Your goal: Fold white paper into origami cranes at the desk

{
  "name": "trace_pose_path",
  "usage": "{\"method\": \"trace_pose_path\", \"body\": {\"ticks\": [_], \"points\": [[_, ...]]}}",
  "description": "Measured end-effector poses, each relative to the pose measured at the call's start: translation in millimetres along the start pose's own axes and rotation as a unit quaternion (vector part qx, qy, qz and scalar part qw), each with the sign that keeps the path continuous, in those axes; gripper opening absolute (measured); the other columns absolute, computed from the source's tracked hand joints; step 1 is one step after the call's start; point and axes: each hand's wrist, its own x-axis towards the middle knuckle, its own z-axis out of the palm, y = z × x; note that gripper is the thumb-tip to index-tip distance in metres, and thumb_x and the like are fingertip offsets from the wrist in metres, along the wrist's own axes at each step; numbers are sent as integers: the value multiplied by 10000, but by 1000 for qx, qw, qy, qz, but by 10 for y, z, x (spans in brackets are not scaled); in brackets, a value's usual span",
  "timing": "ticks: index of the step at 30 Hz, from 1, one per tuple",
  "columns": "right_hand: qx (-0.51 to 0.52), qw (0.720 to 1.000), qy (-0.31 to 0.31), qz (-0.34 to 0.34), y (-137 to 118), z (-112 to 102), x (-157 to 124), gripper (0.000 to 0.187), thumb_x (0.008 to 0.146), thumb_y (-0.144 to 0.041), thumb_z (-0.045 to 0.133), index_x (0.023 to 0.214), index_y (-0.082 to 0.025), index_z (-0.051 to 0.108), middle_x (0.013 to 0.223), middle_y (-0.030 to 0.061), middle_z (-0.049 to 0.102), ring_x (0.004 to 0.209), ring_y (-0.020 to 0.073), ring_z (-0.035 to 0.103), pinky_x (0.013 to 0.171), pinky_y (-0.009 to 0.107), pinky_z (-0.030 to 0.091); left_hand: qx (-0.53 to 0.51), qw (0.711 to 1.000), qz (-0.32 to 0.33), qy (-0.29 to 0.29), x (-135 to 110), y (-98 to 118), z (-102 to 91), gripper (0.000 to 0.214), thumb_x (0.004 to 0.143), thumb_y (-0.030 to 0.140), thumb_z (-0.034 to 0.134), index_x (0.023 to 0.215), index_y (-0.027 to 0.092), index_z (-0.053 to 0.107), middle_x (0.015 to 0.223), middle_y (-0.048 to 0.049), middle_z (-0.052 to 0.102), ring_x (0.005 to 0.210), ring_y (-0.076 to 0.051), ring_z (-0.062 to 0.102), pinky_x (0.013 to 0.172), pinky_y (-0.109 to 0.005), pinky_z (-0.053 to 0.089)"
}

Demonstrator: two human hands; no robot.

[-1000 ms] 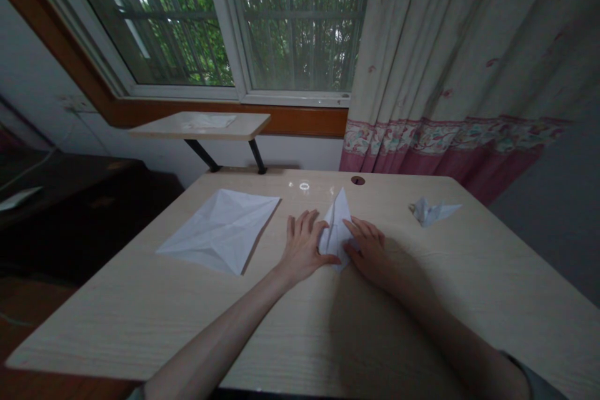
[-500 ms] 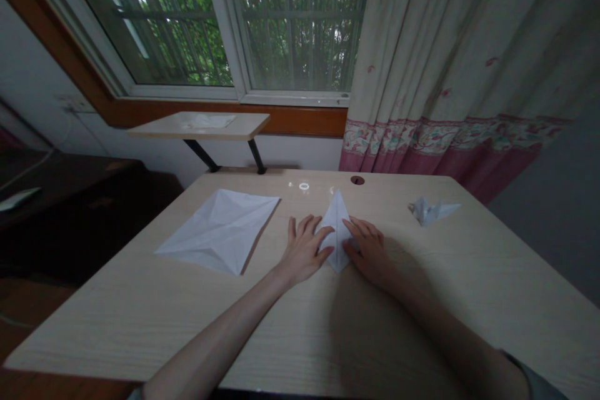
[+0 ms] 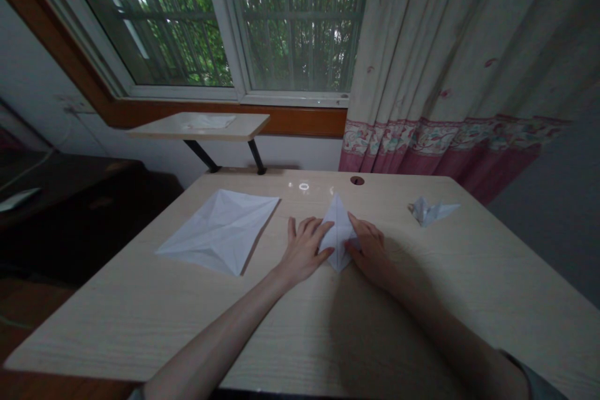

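A white paper folded into a narrow kite shape [image 3: 338,230] lies flat on the light wooden table [image 3: 300,319], its long tip pointing away from me. My left hand [image 3: 304,249] lies spread on the table, with its fingertips and thumb resting on the paper's left edge. My right hand [image 3: 369,249] presses its fingers flat on the paper's right edge. Neither hand lifts the paper; both hold it down between them.
A creased, unfolded white sheet [image 3: 220,229] lies to the left. A small folded paper figure [image 3: 431,210] sits at the right rear. A cable hole [image 3: 357,180] is near the table's far edge. Behind stand a small shelf [image 3: 199,125], a window and a curtain [image 3: 469,69].
The paper's left flap, raised a second ago, now lies flat. My left fingers have shifted onto its left edge. The right hand has barely moved.
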Motion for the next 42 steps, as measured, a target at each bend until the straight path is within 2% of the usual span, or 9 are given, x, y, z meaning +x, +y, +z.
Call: {"method": "trace_pose_path", "body": {"ticks": [4,6,10,13,19,27,31,36,42], "points": [[4,999,32,14,-1,-4,15,577,1002,-286,418,1556,-246,264,1406,145,572,1267,286,545,1052,499,423,-36,999,-16,18,7,-3,0,694,908,332,664,1504,261,315,1486,-121,499,1378,-321,424,1187,-687,52],[7,999,43,12,9,-12,18,550,1015,-308,418,1544,-234,288,1376,146,597,1245,282,563,1042,487,431,-41,999,-17,22,11,-8,4,707,902,320,674,1498,239,303,1495,-136,489,1376,-323,426,1187,-686,48],[5,998,54,-12,33,-37,18,476,1037,-299,395,1510,-260,358,1321,111,642,1209,272,587,1021,462,442,-40,999,-9,14,7,6,-15,494,923,286,644,1372,232,447,1375,-107,590,1339,-310,464,1184,-679,66],[12,998,57,-3,40,-49,17,445,1047,-281,371,1492,-279,391,1262,91,677,1173,264,607,998,451,450,-42,999,-7,16,-4,22,-37,339,928,223,610,1257,236,525,1300,-80,630,1308,-290,487,1181,-668,82],[21,999,33,24,35,-75,23,395,1039,-271,379,1419,-274,490,1231,89,698,1135,256,627,1002,464,445,-66,997,3,33,-9,-30,-7,298,916,101,531,1171,246,583,1250,-50,653,1263,-242,526,1191,-633,117],[10,1000,-17,14,32,-76,13,303,1014,-267,432,1223,-248,650,1153,84,732,1076,242,661,982,448,483,-107,991,76,37,22,-87,76,189,993,182,474,1103,182,628,1258,-100,665,1223,-224,589,1217,-536,265],[-17,999,-46,-5,23,-52,-1,333,1004,-241,438,1263,-237,648,1210,92,718,1116,244,646,1005,461,477,-76,993,84,24,22,-65,75,223,994,172,463,1154,178,618,1229,-88,689,1187,-224,618,1205,-502,331],[-54,995,-69,-39,-14,-75,4,307,999,-208,467,1227,-217,673,1281,111,687,1196,259,605,1040,490,444,-37,996,87,3,15,-76,89,306,1014,217,468,1293,184,587,1345,-92,648,1251,-221,604,1209,-487,338],[-56,994,-82,-55,-15,-86,8,290,995,-195,481,1153,-257,716,1267,87,698,1150,240,627,1027,478,460,6,995,95,-9,11,-90,93,326,1036,287,468,1308,179,613,1374,-99,635,1273,-217,597,1211,-478,338]]}}
